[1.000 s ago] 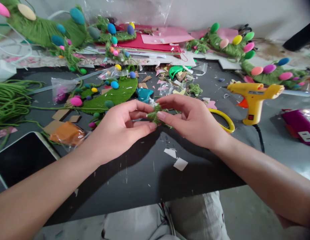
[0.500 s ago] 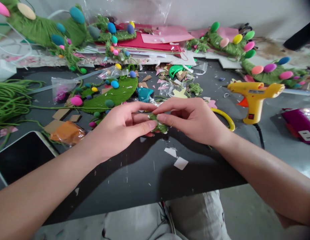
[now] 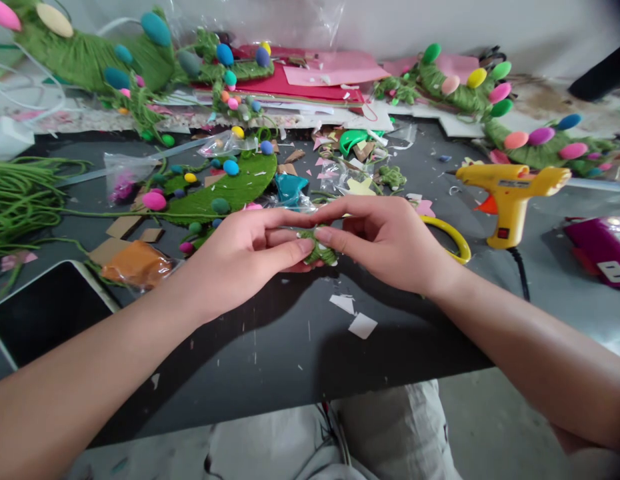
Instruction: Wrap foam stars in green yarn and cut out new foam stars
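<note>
Between the two hands in the head view, a small green yarn piece [image 3: 323, 252], with pale bits at its edge, sits just above the dark tabletop [image 3: 270, 380]. The left hand [image 3: 250, 257] pinches it, thumb in front and fingers behind and below; the right hand [image 3: 395, 243] has its thumb pressed on the upper face, though what its curled fingers do behind is hidden.

For good work here, the left pinch should be the anchor — firm, but not so hard that the strands bunch — while the right thumb presses lightly and evenly. Turning the piece in small steps would help keep the strands lying flat.

Beyond the right hand lies a green star [image 3: 391, 177]; to that hand's right are a yellow ring [image 3: 461, 247] and, farther out, a yellow glue gun [image 3: 513, 193] — its nozzle is worth steering clear of. Nearer the body than both hands, white scraps [image 3: 363, 326] could cling to the yarn if it dips.
</note>
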Tool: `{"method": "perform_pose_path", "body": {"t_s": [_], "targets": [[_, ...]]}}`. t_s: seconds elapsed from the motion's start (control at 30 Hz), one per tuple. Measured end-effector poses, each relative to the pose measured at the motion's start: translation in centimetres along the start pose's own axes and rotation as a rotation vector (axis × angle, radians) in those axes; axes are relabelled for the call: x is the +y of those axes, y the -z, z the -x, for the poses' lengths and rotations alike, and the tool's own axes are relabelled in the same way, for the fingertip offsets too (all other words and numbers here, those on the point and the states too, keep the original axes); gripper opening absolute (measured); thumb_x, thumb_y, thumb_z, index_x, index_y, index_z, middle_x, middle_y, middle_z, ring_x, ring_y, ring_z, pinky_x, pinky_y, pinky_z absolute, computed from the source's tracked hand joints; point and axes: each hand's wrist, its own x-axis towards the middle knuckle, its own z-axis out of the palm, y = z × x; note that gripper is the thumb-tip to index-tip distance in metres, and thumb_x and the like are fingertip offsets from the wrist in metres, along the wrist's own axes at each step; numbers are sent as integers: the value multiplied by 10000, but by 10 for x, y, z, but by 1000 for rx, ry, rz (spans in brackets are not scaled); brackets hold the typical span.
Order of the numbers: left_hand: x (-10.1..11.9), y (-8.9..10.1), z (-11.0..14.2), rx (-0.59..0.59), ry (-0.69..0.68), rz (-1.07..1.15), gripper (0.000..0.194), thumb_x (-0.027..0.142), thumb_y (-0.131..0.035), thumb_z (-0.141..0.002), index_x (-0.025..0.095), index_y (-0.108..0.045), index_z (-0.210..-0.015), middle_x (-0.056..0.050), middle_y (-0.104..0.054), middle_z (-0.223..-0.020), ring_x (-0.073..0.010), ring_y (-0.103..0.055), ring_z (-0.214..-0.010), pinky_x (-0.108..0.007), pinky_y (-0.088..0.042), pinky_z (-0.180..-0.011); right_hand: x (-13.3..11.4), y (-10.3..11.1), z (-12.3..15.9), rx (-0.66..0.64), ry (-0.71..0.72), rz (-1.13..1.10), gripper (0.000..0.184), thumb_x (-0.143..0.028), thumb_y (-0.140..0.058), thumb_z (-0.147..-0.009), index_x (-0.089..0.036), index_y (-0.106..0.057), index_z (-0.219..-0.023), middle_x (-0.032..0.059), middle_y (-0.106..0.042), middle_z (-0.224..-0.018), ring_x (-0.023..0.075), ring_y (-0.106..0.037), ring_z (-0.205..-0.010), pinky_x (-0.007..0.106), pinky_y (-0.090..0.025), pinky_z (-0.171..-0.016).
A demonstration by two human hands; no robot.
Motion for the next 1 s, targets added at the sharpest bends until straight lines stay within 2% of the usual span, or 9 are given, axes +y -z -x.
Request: {"method": "perform_pose_path", "body": {"t_s": [0.2, 0.33, 0.4, 0.5, 0.6, 0.67, 0.8, 1.0], "targets": [[1, 0, 0, -15, 19, -31, 339, 320, -839, -921, 228, -814, -1246, -59, -850, -1022, -241, -807, -1017, -369, -664, -966, -2, 2, 0, 4, 9, -12, 267, -419, -770, -984, -183, -844, -1086, 35, -786, -914, 125, -583, -681, 272, -450, -588], [2, 1, -2, 41, -18, -83, 330, 349, -870, -894, 255, -829, -1208, -39, -849, -1062, -206, -800, -965, -286, -655, -856, -3, 6, -2, -18, -13, -63, 357, -521, -691, -1029, -193, -833, -1050, 6, -722, -812, 116, -580, -661, 261, -441, -575], [2, 1, -2, 89, -51, -151, 303, 357, -885, -877, 260, -844, -1161, -24, -845, -983, -189, -790, -892, -253, -632, -764, -3, 7, -3, 5, -19, -70, 372, -532, -702, -1019, -185, -821, -1082, 13, -730, -843, 119, -602, -685, 258, -458, -581], [0, 1, -2, 136, -84, -175, 307, 367, -906, -853, 271, -846, -1139, -8, -828, -887, -183, -778, -808, -261, -623, -710, -3, 6, -4, 29, -42, -60, 374, -521, -748, -986, -164, -806, -1081, 36, -749, -880, 139, -649, -740, 266, -495, -605], [-3, 1, -2, 138, -61, -54, 328, 351, -910, -852, 277, -829, -1161, -8, -839, -960, -190, -796, -826, -328, -675, -825, -4, 5, -4, 49, -47, -36, 351, -515, -755, -980, -173, -800, -1042, 34, -744, -851, 159, -675, -777, 277, -513, -625], [-5, 0, -2, 145, -45, 3, 299, 323, -912, -848, 262, -826, -1128, -3, -834, -938, -196, -808, -838, -354, -685, -880, -5, 5, -3, 62, -48, -6, 343, -512, -728, -1001, -177, -796, -1029, 34, -739, -843, 168, -688, -807, 280, -517, -640], [-4, -2, -1, 179, -72, -32, 254, 307, -924, -825, 245, -824, -1050, 3, -826, -885, -195, -816, -831, -309, -685, -845, -6, 6, -2, 101, -63, 39, 308, -458, -694, -1034, -164, -785, -1055, 61, -758, -914, 188, -716, -881, 286, -522, -665], [-1, -4, 1, 202, -74, -86, 240, 288, -920, -815, 214, -786, -1001, -6, -828, -872, -189, -818, -828, -271, -685, -801, -7, 2, -1, 105, -122, -4, 298, -395, -756, -990, -143, -763, -1150, 94, -780, -1034, 213, -740, -956, 280, -540, -658]]}}
